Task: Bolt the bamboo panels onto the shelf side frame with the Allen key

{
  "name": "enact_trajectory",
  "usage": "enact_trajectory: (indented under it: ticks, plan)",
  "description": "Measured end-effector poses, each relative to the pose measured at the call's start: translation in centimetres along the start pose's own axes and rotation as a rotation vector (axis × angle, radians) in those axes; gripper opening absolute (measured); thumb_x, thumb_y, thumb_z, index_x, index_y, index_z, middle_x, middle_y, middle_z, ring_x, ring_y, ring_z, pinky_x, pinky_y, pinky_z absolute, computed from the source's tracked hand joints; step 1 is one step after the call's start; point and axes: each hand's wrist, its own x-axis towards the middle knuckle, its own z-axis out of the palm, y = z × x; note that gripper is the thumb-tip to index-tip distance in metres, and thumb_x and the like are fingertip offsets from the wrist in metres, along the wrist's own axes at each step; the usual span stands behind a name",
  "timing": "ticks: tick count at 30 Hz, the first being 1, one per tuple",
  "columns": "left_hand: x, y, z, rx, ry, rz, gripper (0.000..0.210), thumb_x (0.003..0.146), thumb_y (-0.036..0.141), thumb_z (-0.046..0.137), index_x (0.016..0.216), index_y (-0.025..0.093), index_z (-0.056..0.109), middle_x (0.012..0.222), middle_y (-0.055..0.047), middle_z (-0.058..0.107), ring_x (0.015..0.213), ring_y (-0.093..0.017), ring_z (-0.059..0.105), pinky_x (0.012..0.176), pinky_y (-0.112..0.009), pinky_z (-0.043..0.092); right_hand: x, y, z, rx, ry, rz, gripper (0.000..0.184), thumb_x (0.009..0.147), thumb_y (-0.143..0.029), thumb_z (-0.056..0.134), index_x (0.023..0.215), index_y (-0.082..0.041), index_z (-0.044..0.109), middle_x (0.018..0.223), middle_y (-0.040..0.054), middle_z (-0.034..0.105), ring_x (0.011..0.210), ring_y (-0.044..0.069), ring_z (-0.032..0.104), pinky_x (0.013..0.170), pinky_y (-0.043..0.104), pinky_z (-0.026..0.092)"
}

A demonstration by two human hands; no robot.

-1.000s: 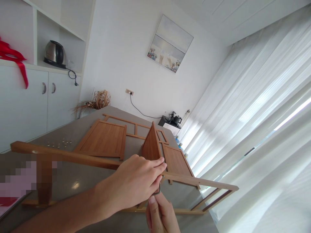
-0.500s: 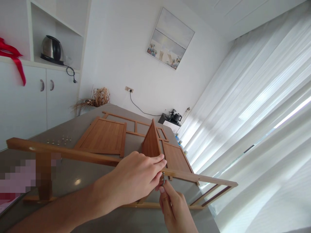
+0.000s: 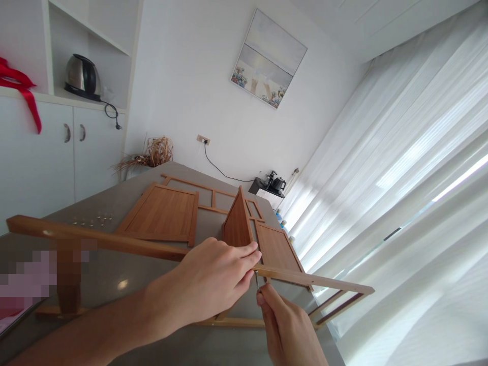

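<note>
A long wooden frame (image 3: 312, 279) stands on edge across the near side of the table, with rails at top and bottom. My left hand (image 3: 211, 284) is closed over its top rail, where an upright wooden panel (image 3: 237, 223) meets it. Just to the right and lower, my right hand (image 3: 285, 320) pinches a thin metal hex key (image 3: 257, 280). The key's upper end reaches the rail beneath my left fingertips; its exact seat is hidden.
On the grey table (image 3: 148, 274) lie a flat wooden panel (image 3: 162, 212), another panel (image 3: 278, 246), and a slatted frame (image 3: 212, 198). Several small screws (image 3: 91, 222) stand at the left. Dried plants (image 3: 158, 152) sit beyond the far edge; curtains (image 3: 419, 203) hang at the right.
My right hand has moved slightly right, and the hex key has turned in its fingers, now looking straighter. My left hand stays on the rail.
</note>
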Motion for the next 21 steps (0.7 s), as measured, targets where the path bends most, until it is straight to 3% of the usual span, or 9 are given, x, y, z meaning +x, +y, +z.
enact_trajectory:
  ticks: [7, 11, 14, 17, 21]
  plan:
    - [0.1, 0.0, -0.2, -0.027, 0.004, 0.004, 0.038, 0.098, 0.022, 0.047, 0.131, 0.020, 0.066, 0.138, -0.005, 0.064, 0.087, -0.023, 0.077, 0.071, -0.034, 0.062, 0.2, -1.2, 0.9, 0.378, -0.115, 0.131, 0.041, 0.104, -0.053, 0.032, 0.077, -0.024, 0.043, 0.061, -0.0051, 0.042, 0.052, 0.010, 0.033, 0.052, 0.024, 0.024]
    - [0.0, 0.0, -0.1, -0.055, 0.025, 0.001, 0.036, 0.098, 0.022, 0.048, 0.128, 0.021, 0.068, 0.135, -0.006, 0.066, 0.089, -0.021, 0.077, 0.074, -0.031, 0.061, 0.4, -2.4, 2.2, 0.702, -0.190, 0.260, 0.048, 0.100, -0.065, 0.039, 0.079, -0.022, 0.047, 0.055, -0.0091, 0.033, 0.047, 0.007, 0.026, 0.045, 0.022, 0.019]
    - [0.0, 0.0, 0.1, -0.059, 0.044, 0.002, 0.036, 0.097, 0.023, 0.049, 0.128, 0.023, 0.068, 0.136, -0.006, 0.066, 0.090, -0.022, 0.077, 0.075, -0.031, 0.061, 0.7, -2.9, 2.8, 0.915, -0.280, 0.322, 0.052, 0.096, -0.071, 0.043, 0.077, -0.023, 0.045, 0.050, -0.0109, 0.033, 0.041, 0.006, 0.026, 0.041, 0.020, 0.021]
    - [0.0, 0.0, 0.0, -0.045, 0.033, 0.013, 0.037, 0.098, 0.023, 0.047, 0.129, 0.021, 0.067, 0.137, -0.005, 0.065, 0.091, -0.023, 0.077, 0.074, -0.033, 0.062, 0.8, -3.1, 3.2, 0.914, -0.274, 0.282, 0.054, 0.097, -0.071, 0.042, 0.074, -0.022, 0.045, 0.047, -0.0100, 0.037, 0.040, 0.005, 0.029, 0.042, 0.019, 0.024]
    - [0.0, 0.0, -0.1, -0.023, -0.001, 0.014, 0.038, 0.099, 0.023, 0.045, 0.132, 0.020, 0.065, 0.139, -0.002, 0.063, 0.092, -0.024, 0.077, 0.074, -0.038, 0.063, 0.2, -3.4, 4.1, 0.811, -0.155, 0.290, 0.055, 0.098, -0.069, 0.039, 0.070, -0.022, 0.045, 0.047, -0.0083, 0.038, 0.043, 0.006, 0.030, 0.044, 0.021, 0.023]
